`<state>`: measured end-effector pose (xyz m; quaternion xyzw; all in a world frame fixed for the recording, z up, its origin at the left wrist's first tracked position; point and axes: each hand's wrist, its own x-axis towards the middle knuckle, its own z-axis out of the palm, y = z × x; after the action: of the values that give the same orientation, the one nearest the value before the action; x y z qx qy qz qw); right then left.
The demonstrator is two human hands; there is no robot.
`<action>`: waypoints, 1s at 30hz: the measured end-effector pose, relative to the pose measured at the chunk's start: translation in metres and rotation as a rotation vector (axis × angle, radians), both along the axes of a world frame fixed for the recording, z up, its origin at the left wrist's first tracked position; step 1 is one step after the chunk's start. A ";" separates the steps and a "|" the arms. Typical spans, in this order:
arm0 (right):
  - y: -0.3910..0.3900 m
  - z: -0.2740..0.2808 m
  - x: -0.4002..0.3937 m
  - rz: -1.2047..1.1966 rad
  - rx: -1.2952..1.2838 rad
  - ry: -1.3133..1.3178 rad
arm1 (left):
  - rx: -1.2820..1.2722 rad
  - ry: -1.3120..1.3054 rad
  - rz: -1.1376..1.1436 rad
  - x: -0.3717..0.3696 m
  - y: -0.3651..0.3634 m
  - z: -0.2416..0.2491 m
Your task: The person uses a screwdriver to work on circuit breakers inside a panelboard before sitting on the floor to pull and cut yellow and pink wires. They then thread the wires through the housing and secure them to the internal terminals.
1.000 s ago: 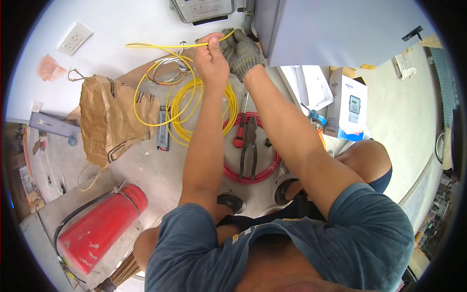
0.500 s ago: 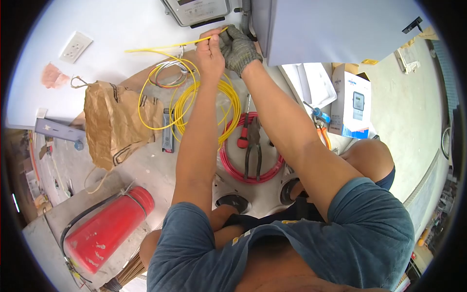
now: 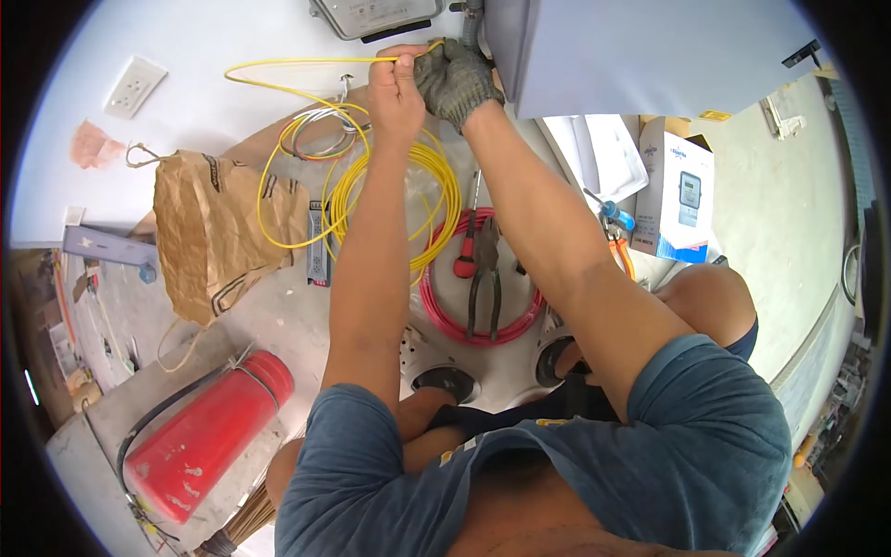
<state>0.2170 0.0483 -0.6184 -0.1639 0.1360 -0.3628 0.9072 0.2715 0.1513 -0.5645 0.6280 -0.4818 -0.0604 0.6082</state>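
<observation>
Bare and closed, my left hand [image 3: 395,97] pinches a yellow wire [image 3: 316,61] below the electric meter [image 3: 379,13]. Against it is my right hand [image 3: 457,84] in a grey knit glove, its fingers curled round the wire's end near a grey conduit [image 3: 472,26]. What lies under the gloved fingers is hidden. From my left hand the wire runs left, bends back and drops to a yellow coil [image 3: 447,200] on the floor. A smaller bundle of white and coloured wires [image 3: 299,130] lies beside the coil.
A red wire coil [image 3: 436,314] surrounds pliers [image 3: 484,288] and a red-handled screwdriver [image 3: 465,255]. Left are a paper bag [image 3: 218,241] and a fire extinguisher [image 3: 213,436]. On the right stand a meter box [image 3: 673,190], a white tray [image 3: 613,167] and a grey cabinet door [image 3: 640,56].
Both hands have shifted slightly up, with the yellow wire between them. The wire's loop on the left now bulges further left and higher. The view has moved a little.
</observation>
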 end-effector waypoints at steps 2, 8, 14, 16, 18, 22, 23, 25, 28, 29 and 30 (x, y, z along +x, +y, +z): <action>0.000 -0.003 0.001 0.024 0.284 -0.131 | -0.021 -0.013 0.006 0.000 0.002 -0.001; 0.011 0.024 -0.004 -0.101 0.221 0.067 | 0.029 -0.107 0.153 -0.006 -0.007 0.009; 0.006 0.018 -0.009 0.015 0.140 -0.028 | 0.009 -0.231 0.235 -0.017 -0.013 0.015; 0.009 0.021 -0.011 0.014 -0.092 0.061 | 0.000 -0.098 0.190 -0.019 -0.012 0.013; 0.016 0.028 -0.016 0.006 -0.224 0.097 | -0.120 0.206 0.086 -0.025 -0.011 0.010; 0.041 0.064 -0.032 0.064 0.367 0.003 | -0.273 0.658 0.029 -0.041 0.000 0.008; 0.044 0.062 -0.035 0.058 0.370 0.019 | -0.269 0.675 0.029 -0.045 0.004 0.010; 0.040 0.034 -0.046 0.252 0.363 -0.210 | -0.149 0.486 0.160 -0.054 0.020 0.033; 0.078 0.029 -0.111 0.412 0.437 -0.288 | -0.015 0.621 0.129 -0.059 0.032 0.024; 0.085 0.022 -0.133 0.561 -0.074 0.261 | -0.216 0.745 0.017 -0.065 0.025 0.029; 0.089 0.015 -0.148 0.655 -0.617 0.794 | -0.429 0.850 -0.103 -0.064 0.020 0.035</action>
<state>0.0690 0.1376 -0.6029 -0.5763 0.2952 0.0018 0.7621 0.2075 0.1713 -0.5296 0.3833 -0.2225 -0.2412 0.8634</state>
